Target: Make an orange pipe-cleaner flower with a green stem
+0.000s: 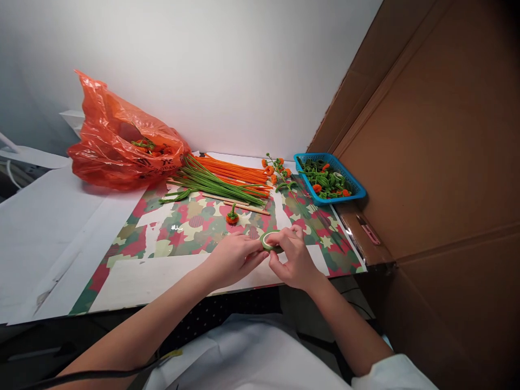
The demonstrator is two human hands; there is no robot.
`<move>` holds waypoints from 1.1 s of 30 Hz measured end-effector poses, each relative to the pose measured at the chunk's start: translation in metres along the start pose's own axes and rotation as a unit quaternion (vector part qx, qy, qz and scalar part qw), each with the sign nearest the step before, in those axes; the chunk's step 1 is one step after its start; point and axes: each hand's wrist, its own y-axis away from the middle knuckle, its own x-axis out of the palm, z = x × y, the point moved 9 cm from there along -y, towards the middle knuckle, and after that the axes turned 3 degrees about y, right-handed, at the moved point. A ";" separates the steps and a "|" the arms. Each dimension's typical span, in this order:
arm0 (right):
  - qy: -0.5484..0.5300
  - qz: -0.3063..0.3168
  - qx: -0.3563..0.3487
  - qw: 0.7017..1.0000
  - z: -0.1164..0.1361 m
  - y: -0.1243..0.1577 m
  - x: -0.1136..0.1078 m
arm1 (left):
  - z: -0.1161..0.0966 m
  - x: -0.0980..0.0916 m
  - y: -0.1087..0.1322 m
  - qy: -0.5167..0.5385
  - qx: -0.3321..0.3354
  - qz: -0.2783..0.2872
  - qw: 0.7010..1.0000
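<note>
Both my hands meet over the near edge of the table around a small roll of green tape (270, 240). My left hand (234, 258) pinches the roll from the left side. My right hand (293, 259) grips it from the right with fingers curled over its top. Just beyond the hands lies a small orange pipe-cleaner flower (233, 216) with a green stem. Farther back lie bundles of green pipe cleaners (207, 181) and orange pipe cleaners (235, 170), with thin wooden sticks (244, 205) in front of them.
An orange plastic bag (122, 143) with flowers inside sits at the back left. A blue basket (330, 177) of green and orange pieces stands at the back right, beside a finished flower sprig (278, 169). A brown cardboard wall (439, 162) closes the right side. Patterned paper (195, 227) covers the table.
</note>
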 end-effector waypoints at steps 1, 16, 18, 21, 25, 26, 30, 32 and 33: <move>-0.013 0.007 0.007 1.000 0.000 0.001 0.001 | -0.001 0.001 0.000 -0.005 0.005 0.006 1.000; -0.123 0.039 0.078 0.989 -0.008 0.008 0.014 | -0.004 0.005 -0.001 -0.035 0.042 0.063 0.997; -0.153 0.033 0.116 0.981 -0.014 0.011 0.018 | -0.009 0.003 -0.001 -0.034 0.065 0.040 0.997; -0.205 0.021 0.160 0.965 -0.020 0.015 0.023 | -0.018 -0.002 0.000 -0.048 0.102 -0.003 0.994; -0.289 -0.004 0.205 0.935 -0.023 0.017 0.030 | -0.027 -0.006 0.002 -0.109 0.144 -0.036 0.983; -0.309 -0.009 0.224 0.924 -0.025 0.018 0.033 | -0.028 -0.006 0.003 -0.128 0.154 -0.038 0.979; -0.383 -0.044 0.302 0.872 -0.033 0.025 0.046 | -0.030 -0.004 0.004 -0.198 0.166 -0.043 0.965; -0.423 -0.068 0.326 0.843 -0.036 0.027 0.051 | -0.031 -0.003 0.005 -0.228 0.171 -0.051 0.957; -0.442 -0.078 0.335 0.829 -0.037 0.028 0.053 | -0.033 -0.003 0.006 -0.242 0.178 -0.058 0.952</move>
